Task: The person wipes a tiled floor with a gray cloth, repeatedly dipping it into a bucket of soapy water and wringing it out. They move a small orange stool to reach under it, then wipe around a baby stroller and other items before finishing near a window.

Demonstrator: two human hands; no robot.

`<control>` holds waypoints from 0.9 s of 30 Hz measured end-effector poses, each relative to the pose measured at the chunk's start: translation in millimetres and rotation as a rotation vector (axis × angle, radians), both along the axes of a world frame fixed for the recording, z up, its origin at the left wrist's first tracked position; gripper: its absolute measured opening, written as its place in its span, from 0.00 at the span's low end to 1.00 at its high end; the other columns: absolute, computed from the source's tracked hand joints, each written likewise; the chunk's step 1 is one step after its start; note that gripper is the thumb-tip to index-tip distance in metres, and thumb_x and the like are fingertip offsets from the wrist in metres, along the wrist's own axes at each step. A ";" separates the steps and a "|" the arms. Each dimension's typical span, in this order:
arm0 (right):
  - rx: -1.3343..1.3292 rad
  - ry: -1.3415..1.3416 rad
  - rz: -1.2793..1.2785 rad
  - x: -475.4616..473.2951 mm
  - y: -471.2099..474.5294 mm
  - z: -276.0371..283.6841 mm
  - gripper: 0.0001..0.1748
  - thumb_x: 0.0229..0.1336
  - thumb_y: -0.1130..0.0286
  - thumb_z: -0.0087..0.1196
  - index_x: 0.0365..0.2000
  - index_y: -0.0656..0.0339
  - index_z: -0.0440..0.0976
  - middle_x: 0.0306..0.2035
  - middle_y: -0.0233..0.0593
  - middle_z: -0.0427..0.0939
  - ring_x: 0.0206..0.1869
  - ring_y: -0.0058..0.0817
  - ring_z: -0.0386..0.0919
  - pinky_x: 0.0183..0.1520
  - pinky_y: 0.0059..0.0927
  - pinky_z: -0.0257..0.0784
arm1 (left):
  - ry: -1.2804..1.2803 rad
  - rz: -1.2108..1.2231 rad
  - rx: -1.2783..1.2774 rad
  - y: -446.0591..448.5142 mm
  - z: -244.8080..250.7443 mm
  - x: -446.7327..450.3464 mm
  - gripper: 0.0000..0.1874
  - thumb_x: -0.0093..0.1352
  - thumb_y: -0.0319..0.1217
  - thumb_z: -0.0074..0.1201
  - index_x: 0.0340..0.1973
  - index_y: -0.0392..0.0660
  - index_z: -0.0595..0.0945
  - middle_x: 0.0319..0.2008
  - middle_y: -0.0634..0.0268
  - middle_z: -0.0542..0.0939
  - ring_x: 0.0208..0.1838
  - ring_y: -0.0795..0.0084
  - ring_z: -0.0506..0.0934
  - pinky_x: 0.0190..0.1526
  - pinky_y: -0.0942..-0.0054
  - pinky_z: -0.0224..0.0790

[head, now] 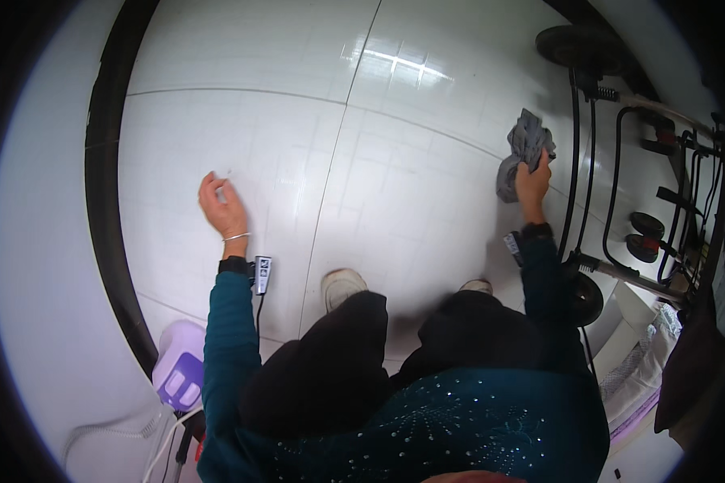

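My right hand (533,184) grips a crumpled grey cloth (528,142) low over the white tiled floor (399,175), on the right. Whether the cloth presses on the tile I cannot tell. Off to the left, my left hand (222,205) holds nothing, with its fingers loosely curled and apart. A thin bangle and a black strap circle that wrist, and a small device (263,275) with a cable sits beside it. Another device (512,247) is at my right wrist. My shoes (343,287) rest on the tiles between my arms.
A folded stroller-like frame (571,163) with black wheels (585,299) stands close by my right arm. Along the left wall runs a dark skirting board (104,181). A lilac and purple plastic container (181,362) and a coiled hose (112,428) are at lower left.
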State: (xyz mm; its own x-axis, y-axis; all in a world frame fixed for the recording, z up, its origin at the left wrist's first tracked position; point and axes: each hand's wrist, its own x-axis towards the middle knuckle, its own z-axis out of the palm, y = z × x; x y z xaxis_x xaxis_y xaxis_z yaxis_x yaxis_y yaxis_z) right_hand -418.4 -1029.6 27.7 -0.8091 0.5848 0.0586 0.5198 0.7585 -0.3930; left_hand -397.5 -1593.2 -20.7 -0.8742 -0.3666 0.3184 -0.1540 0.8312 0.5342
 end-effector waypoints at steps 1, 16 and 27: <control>0.225 -0.126 -0.144 -3.0 -7.6 -13.2 0.31 0.53 0.73 0.55 0.60 0.63 0.67 0.48 0.56 0.78 0.51 0.49 0.77 0.58 0.42 0.71 | 0.000 0.024 -0.075 -9.6 -4.6 -5.2 0.04 0.69 0.27 0.53 0.38 0.42 0.78 0.56 0.57 0.77 0.56 0.56 0.73 0.55 0.63 0.68; -0.095 -0.119 1.129 -157.0 -342.2 -16.2 0.31 0.45 0.73 0.57 0.54 0.45 0.74 0.53 0.49 0.72 0.49 0.51 0.72 0.50 0.49 0.70 | -0.074 0.165 -0.090 -21.6 -19.6 -24.1 0.03 0.71 0.28 0.48 0.38 0.44 0.75 0.61 0.58 0.73 0.62 0.53 0.67 0.61 0.53 0.57; -0.667 -0.330 0.509 -219.1 -183.4 140.8 0.32 0.54 0.72 0.50 0.61 0.66 0.67 0.46 0.44 0.78 0.45 0.28 0.78 0.48 0.29 0.75 | -0.184 0.184 -0.098 -17.2 -17.0 -25.1 0.05 0.69 0.25 0.50 0.40 0.45 0.74 0.63 0.59 0.71 0.65 0.53 0.66 0.63 0.51 0.54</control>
